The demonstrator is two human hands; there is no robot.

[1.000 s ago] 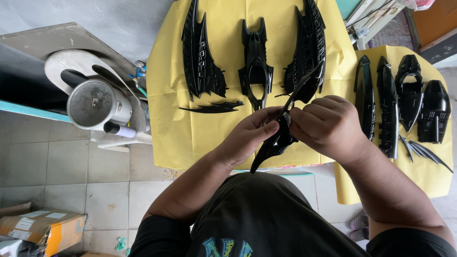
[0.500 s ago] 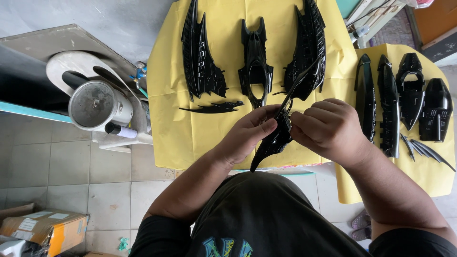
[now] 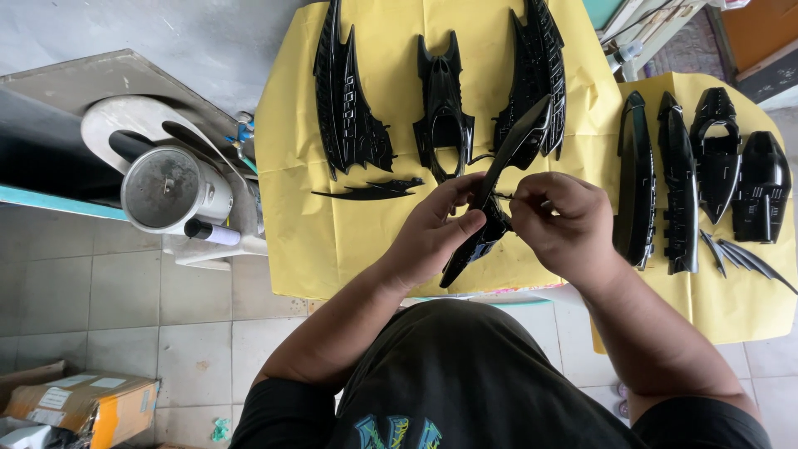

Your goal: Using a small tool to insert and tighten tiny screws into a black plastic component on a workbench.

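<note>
yellow paper (image 3: 332,249) covers the work surface in front of the person, creased and hanging over its near edge, with a second yellow sheet (image 3: 731,308) laid just beside it on the right. glossy black plastic parts lie spread on both: a long spiked fairing panel (image 3: 349,116) on the left, a forked centre piece (image 3: 443,104) in the middle, another spiked panel (image 3: 540,75) to the right, and a thin black sliver (image 3: 370,191) lying flat below them. on the right sheet sit two long narrow strips (image 3: 657,191), two hollow housings (image 3: 740,166) and some thin pointed slivers (image 3: 744,258).

held above the near part of the first sheet is a long black pointed panel (image 3: 499,179), tilted with its tip up and to the right. the left hand (image 3: 436,237) grips its lower half, fingers curled round it and thumb laid across the front. the right hand (image 3: 565,220) is closed in a pinch at the panel's middle edge; what it pinches is too small to tell.

left of the sheets, a grey metal canister (image 3: 166,187) stands on a pale stand against a grey wall. the floor is pale grey tile, with a cardboard box (image 3: 83,407) at the lower left.
</note>
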